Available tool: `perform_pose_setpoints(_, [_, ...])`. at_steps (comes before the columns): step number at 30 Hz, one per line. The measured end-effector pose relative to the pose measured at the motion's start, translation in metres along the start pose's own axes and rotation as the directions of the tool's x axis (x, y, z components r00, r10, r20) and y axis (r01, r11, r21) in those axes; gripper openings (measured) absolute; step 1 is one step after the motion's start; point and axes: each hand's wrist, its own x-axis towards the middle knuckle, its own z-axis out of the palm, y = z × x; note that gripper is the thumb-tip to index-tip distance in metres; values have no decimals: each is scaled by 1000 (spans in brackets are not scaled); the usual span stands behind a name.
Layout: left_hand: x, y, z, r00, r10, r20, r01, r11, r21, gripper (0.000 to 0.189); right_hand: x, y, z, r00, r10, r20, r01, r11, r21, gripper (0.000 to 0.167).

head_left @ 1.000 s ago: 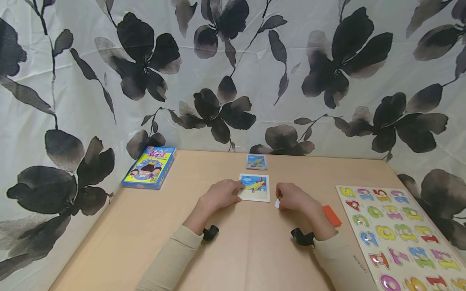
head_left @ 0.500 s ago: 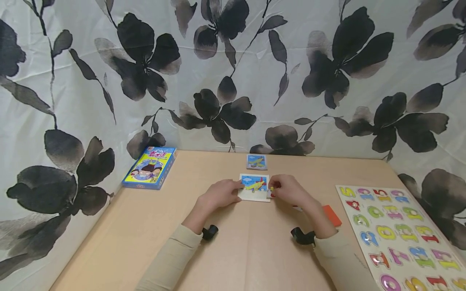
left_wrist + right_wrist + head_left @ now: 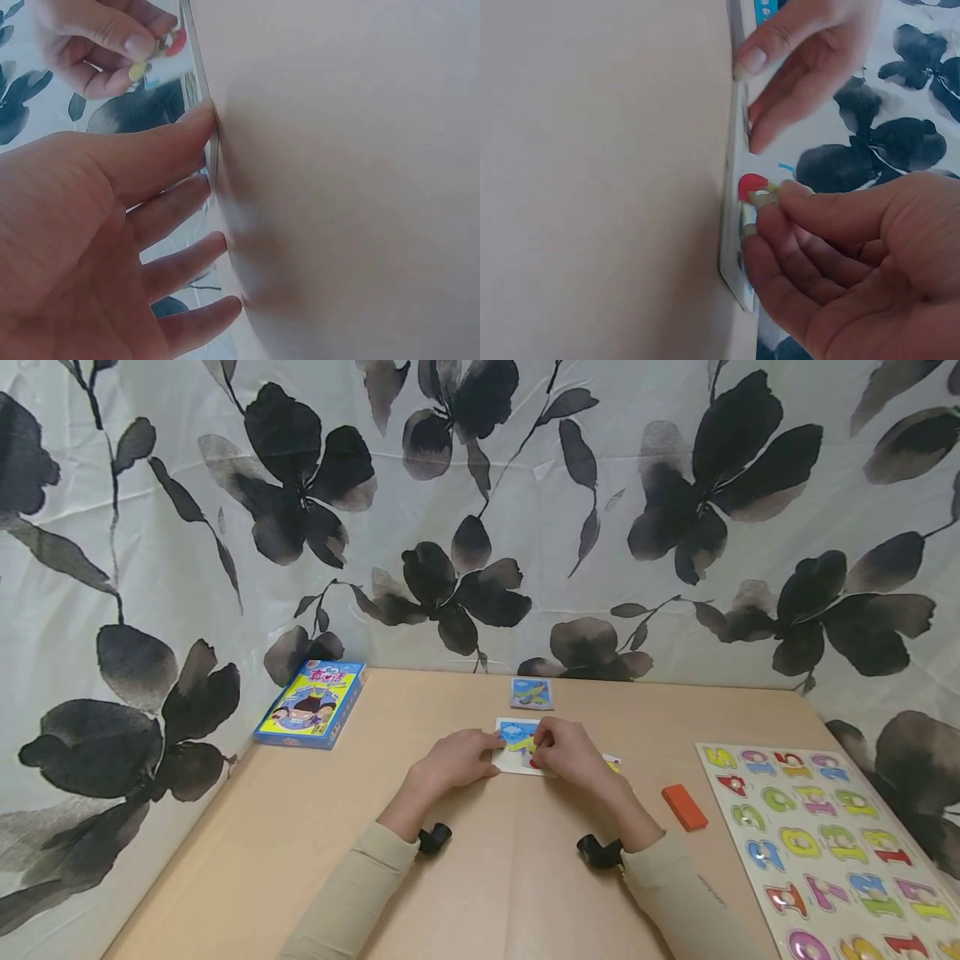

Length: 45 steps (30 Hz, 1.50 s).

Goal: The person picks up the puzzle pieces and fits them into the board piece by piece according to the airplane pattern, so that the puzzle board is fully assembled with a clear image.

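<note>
A small puzzle board (image 3: pixel 512 767) with a white border and a blue airplane picture lies mid-table. My left hand (image 3: pixel 459 758) is at its left side, thumb and fingers loosely extended, thumb touching the edge. Over the board's right part, my right hand (image 3: pixel 573 753) pinches a small white puzzle piece (image 3: pixel 751 187) with a red spot between thumb and fingertips. That puzzle piece (image 3: pixel 174 46) also shows in the left wrist view. The right hand hides much of the picture. Just right of this hand is another white-and-yellow piece (image 3: pixel 613 763), partly covered.
Behind the board lies a small airplane card (image 3: pixel 531 693). A blue-and-yellow box (image 3: pixel 310 703) stands at the back left. To the right are an orange block (image 3: pixel 685 807) and a large board (image 3: pixel 813 865) of colourful characters. A floral curtain (image 3: pixel 570 410) hangs behind the table.
My right hand has moved left from beside the board to over it, carrying the puzzle piece. More of the orange block and another piece now show. The left hand stays put.
</note>
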Motion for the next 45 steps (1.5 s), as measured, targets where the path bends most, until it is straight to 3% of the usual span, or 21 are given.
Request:
perform_pose_setpoints(18, [4,2,0,1000,8,-8,-8,1000,5,48,8,-10,18,998,38,-45,-39,999,-27,5])
perform_pose_setpoints(29, [3,1,1,1000,-4,-8,4,1000,-21,48,8,-10,23,999,35,28,-34,998,-46,8])
perform_pose_setpoints(45, [4,-3,5,1000,-11,-10,11,999,-44,49,8,-12,35,997,58,-49,-62,995,-75,7])
